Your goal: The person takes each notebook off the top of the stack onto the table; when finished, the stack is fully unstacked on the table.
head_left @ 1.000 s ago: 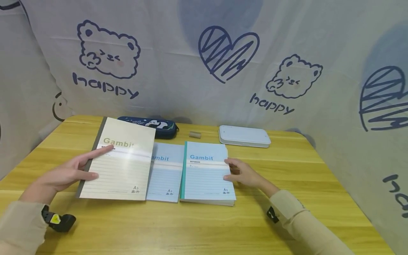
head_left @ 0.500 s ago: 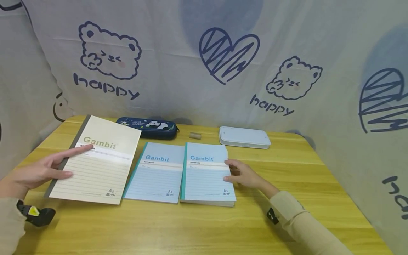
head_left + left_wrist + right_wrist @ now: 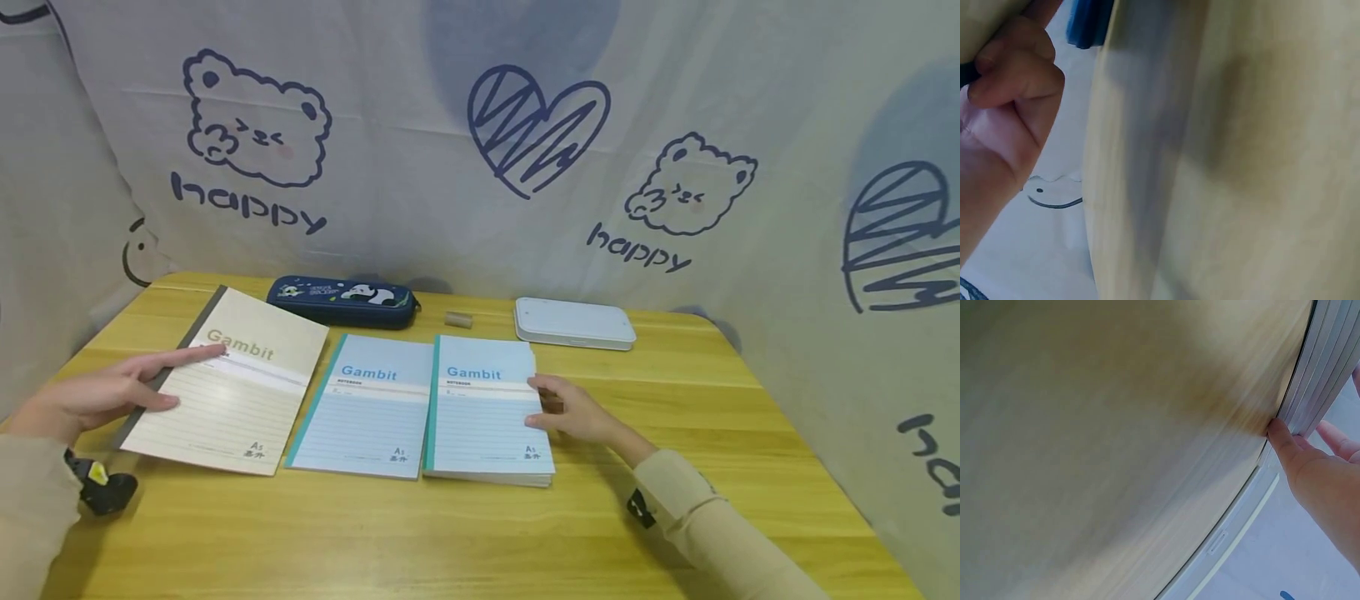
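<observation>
My left hand (image 3: 97, 396) holds a cream Gambit notebook (image 3: 232, 387) by its grey spine, at the left of the table in the head view. Thumb and index finger lie over the cover; in the left wrist view other fingers (image 3: 1019, 75) curl beneath it. Beside it lies a light blue Gambit notebook (image 3: 367, 425) with a green spine. To its right sits a stack of notebooks (image 3: 483, 425) topped by another blue one. My right hand (image 3: 577, 410) rests its fingertips against the stack's right edge; the right wrist view shows several layers there.
A dark blue panda pencil case (image 3: 341, 304), a small tan cylinder-like piece (image 3: 458, 319) and a flat white case (image 3: 573, 323) lie along the back of the wooden table (image 3: 480, 550). A printed cloth (image 3: 420, 217) hangs right behind.
My left hand has carried the cream notebook leftward off the blue notebook, uncovering it, then lowered it toward the table. The right hand stays at the stack's edge.
</observation>
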{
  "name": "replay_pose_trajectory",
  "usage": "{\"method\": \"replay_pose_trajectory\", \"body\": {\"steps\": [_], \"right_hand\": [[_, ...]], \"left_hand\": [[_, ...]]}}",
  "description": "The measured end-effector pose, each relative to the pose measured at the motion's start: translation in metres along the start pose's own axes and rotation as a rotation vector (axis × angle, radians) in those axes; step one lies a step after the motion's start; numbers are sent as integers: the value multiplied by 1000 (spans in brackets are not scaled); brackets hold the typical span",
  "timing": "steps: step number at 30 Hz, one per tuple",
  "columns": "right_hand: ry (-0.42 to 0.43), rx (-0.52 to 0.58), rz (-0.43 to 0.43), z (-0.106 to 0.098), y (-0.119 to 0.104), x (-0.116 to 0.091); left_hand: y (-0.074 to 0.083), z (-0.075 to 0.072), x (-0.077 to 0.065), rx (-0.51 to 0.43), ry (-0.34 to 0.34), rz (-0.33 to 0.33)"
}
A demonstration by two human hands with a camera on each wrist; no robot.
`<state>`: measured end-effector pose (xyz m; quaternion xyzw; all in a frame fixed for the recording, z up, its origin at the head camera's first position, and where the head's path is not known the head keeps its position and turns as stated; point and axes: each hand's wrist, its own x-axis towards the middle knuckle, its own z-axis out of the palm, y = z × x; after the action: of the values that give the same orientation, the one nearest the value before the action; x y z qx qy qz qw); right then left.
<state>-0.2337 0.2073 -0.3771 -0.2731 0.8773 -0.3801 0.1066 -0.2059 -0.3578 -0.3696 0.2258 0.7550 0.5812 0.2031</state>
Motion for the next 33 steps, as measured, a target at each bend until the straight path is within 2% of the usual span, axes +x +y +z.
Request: {"method": "replay_pose_trajectory", "body": {"steps": [3, 8, 15, 17, 23, 29, 33], "right_hand": [[1, 3, 8, 1, -1, 0], [-4, 23, 10, 1, -2, 0], [-11, 38, -7, 0, -1, 1], [-10, 35, -5, 0, -1, 1], [-7, 30, 1, 0, 1, 1], [-2, 25, -9, 0, 1, 1], [-2, 19, -5, 0, -5, -1]], "left_hand": [[-3, 0, 3, 10, 6, -58], [-4, 1, 8, 29, 6, -91], [2, 3, 12, 143, 9, -215], [4, 3, 13, 164, 3, -221], [6, 4, 13, 151, -10, -218], [8, 5, 12, 177, 15, -259], [11, 5, 11, 245, 19, -304]]}}
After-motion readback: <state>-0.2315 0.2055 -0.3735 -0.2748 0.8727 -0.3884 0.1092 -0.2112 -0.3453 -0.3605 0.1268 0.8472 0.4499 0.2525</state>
